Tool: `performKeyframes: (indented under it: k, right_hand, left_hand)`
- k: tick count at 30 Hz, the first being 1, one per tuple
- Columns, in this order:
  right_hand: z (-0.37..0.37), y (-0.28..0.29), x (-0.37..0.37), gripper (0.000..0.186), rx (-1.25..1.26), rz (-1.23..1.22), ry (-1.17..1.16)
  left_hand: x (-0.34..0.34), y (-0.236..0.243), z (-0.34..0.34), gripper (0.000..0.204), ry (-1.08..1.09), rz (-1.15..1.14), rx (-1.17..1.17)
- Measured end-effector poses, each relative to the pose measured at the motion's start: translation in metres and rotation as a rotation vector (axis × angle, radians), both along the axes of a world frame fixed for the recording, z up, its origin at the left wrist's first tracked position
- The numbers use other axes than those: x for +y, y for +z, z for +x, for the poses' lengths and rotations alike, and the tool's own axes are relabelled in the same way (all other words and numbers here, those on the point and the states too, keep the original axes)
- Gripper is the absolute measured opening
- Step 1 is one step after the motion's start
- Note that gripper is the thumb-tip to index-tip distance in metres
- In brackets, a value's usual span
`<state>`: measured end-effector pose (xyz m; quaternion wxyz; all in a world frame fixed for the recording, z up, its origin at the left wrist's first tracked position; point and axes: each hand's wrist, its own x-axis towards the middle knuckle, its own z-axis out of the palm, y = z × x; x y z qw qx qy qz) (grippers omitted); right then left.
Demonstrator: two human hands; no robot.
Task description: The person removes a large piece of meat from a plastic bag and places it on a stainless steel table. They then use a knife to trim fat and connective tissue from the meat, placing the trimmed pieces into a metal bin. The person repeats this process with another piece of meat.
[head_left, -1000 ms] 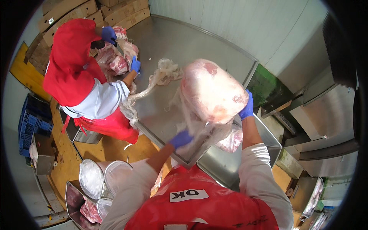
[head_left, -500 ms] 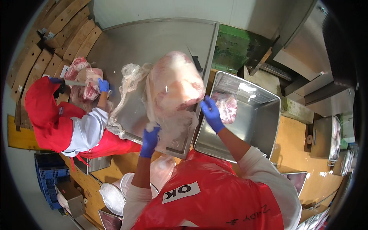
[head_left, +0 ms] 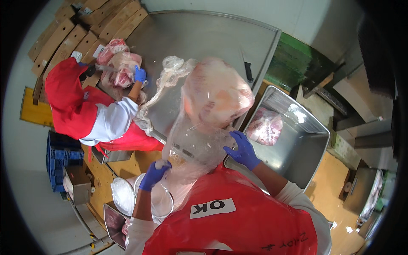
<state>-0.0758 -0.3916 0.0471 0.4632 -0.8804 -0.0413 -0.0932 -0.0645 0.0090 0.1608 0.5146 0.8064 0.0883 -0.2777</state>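
Large meat piece (head_left: 217,91) laid on bench (head_left: 212,29); unwrapping apparently in hand. Plastic film (head_left: 197,146) gripped by fingers of left hand (head_left: 156,175); right hand (head_left: 244,151) held open, contact unclear. Steady pull seemingly required.

Worn on your head, a wide fisheye camera looks steeply down past your red apron (head_left: 259,202), with your left hand (head_left: 156,175) and right hand (head_left: 244,150) near below it. The view faces out across the steel table (head_left: 204,36) to the pale wall (head_left: 293,15) farther off, straight edges bending toward its dark, round rim.
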Motion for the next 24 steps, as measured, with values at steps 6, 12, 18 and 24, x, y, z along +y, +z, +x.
performKeyframes:
  k: [6, 12, 18, 24]
  right_hand:
    - [0.034, -0.011, 0.019, 0.076, -0.078, -0.347, 0.019]
    - [0.041, -0.044, 0.056, 0.060, 0.422, -0.257, 0.171]
    - [0.032, -0.052, 0.049, 0.050, 0.601, 0.034, 0.156]
    - [0.037, -0.052, 0.062, 0.048, 0.652, 0.011, 0.165]
  left_hand:
    - [-0.032, -0.132, 0.104, 0.031, 0.422, -0.406, -0.351]
    - [-0.087, -0.204, 0.191, 0.032, 0.515, -0.385, -0.073]
    - [-0.098, -0.205, 0.199, 0.029, 0.566, -0.437, 0.218]
    - [-0.078, -0.172, 0.187, 0.028, 0.184, -0.229, 0.321]
